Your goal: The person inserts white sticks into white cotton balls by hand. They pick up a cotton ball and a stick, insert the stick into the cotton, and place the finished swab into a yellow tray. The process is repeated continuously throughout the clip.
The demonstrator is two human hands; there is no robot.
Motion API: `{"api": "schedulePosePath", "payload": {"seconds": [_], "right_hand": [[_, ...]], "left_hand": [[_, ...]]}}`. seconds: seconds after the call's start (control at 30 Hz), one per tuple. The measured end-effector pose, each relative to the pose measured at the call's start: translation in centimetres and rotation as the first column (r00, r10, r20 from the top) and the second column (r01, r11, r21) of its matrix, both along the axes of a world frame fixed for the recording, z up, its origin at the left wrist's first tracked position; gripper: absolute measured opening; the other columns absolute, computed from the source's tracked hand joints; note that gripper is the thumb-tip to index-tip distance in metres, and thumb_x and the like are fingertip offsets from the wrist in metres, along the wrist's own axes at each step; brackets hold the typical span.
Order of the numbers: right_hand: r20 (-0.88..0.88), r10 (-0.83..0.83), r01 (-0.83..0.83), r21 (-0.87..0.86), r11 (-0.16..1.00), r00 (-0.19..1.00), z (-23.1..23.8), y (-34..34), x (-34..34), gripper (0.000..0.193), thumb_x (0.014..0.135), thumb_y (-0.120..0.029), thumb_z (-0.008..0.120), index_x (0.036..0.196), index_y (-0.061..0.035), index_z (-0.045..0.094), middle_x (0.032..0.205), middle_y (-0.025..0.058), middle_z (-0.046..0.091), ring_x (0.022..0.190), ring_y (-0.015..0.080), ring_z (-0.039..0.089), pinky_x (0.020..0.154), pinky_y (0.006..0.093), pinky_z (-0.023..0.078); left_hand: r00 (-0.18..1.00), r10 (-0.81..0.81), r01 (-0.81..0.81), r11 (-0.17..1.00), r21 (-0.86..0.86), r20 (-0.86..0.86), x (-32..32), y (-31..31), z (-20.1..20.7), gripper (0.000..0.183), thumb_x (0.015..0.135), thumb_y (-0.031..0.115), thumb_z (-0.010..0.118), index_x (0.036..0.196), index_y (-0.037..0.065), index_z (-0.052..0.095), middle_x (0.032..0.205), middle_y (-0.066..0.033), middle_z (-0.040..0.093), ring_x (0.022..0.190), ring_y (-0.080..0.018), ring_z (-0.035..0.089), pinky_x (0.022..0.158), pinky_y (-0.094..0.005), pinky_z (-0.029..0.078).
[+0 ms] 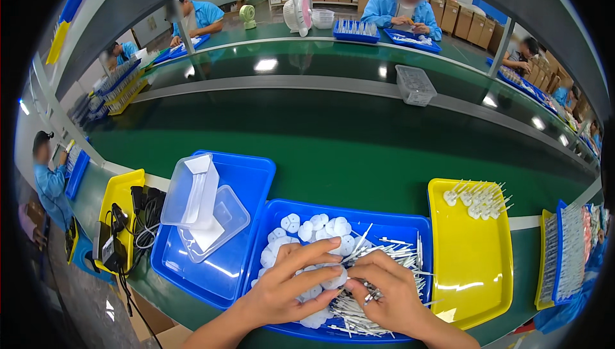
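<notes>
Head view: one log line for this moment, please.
left hand: on white discs | right hand: holds thin white sticks | both over blue tray | yellow tray: a few assembled pieces

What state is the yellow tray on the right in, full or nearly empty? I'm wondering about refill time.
Nearly empty: the yellow tray holds only a small cluster of white pieces at its far end; the rest is bare.

Bright overhead glare, fisheye-bent edges.
</notes>
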State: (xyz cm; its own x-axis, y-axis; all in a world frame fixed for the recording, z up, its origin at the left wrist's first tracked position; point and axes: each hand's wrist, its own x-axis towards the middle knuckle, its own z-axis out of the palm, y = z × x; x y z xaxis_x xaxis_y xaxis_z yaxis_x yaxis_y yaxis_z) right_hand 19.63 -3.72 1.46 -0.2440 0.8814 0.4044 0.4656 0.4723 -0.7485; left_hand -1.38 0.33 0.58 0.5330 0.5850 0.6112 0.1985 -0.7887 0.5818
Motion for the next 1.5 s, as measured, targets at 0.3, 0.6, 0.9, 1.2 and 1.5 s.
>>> {"api": "schedulePosePath", "payload": {"seconds": [0.3, 0.6, 0.9, 1.2, 1.5], "right_hand": [[-0.125, 0.019, -0.033, -0.113, 0.993, 0.992, 0.2, -0.2, -0.1, 0.018, 0.082, 0.003, 0.072, 0.099, -0.0008, 0.067, 0.095, 0.0127, 0.063, 0.077, 0.0266, 0.066, 0.064, 0.0325, 0.053], [-0.131, 0.066, -0.082, -0.119, 0.990, 0.989, 0.4, -0.2, 0.4, 0.019, 0.087, 0.001, 0.068, 0.105, -0.0011, 0.067, 0.098, 0.0144, 0.065, 0.079, 0.0262, 0.066, 0.065, 0.0320, 0.052], [0.051, -0.127, 0.132, -0.106, 0.986, 0.991, -0.5, -0.8, -1.2, 0.024, 0.085, -0.004, 0.069, 0.108, -0.0047, 0.061, 0.089, 0.0121, 0.063, 0.070, 0.0296, 0.067, 0.059, 0.0363, 0.055], [0.168, -0.594, 0.609, -0.054, 0.791, 0.787, -0.6, 4.9, 11.7, 0.012, 0.081, -0.004, 0.070, 0.092, 0.0013, 0.068, 0.079, 0.0165, 0.069, 0.069, 0.0293, 0.067, 0.060, 0.0353, 0.051], [0.275, -0.685, 0.730, -0.111, 0.674, 0.674, -4.5, 7.8, 16.8, 0.017, 0.082, -0.008, 0.070, 0.082, 0.0084, 0.065, 0.074, 0.0250, 0.066, 0.069, 0.0397, 0.066, 0.064, 0.0430, 0.050]], "left_hand": [[0.992, 0.012, -0.037, 0.979, 0.200, 0.122, 0.5, -0.4, -1.8, 0.037, 0.073, 0.002, 0.081, 0.109, 0.004, 0.071, 0.136, -0.0227, 0.057, 0.105, -0.0273, 0.066, 0.080, -0.0371, 0.048], [0.965, -0.040, 0.155, 0.884, -0.441, 0.259, 0.2, -0.3, -1.1, 0.041, 0.086, 0.003, 0.071, 0.126, -0.001, 0.062, 0.137, -0.0238, 0.055, 0.114, -0.0311, 0.064, 0.097, -0.0398, 0.050], [0.828, 0.333, 0.428, 0.142, -0.892, 0.451, 1.3, -0.9, -1.6, 0.047, 0.106, 0.020, 0.046, 0.140, -0.012, 0.041, 0.134, -0.0238, 0.057, 0.121, -0.0308, 0.059, 0.106, -0.0444, 0.048], [0.776, 0.145, -0.281, 0.951, -0.130, -0.614, -1.5, -0.6, 0.7, 0.041, 0.080, 0.027, 0.079, 0.114, 0.006, 0.070, 0.118, -0.0103, 0.060, 0.116, -0.0289, 0.053, 0.098, -0.0425, 0.037], [0.821, 0.039, -0.202, 0.953, -0.226, -0.570, -2.1, 0.5, -0.7, 0.032, 0.081, 0.025, 0.078, 0.106, 0.008, 0.069, 0.106, -0.0056, 0.062, 0.105, -0.0233, 0.055, 0.095, -0.0390, 0.033]]}}
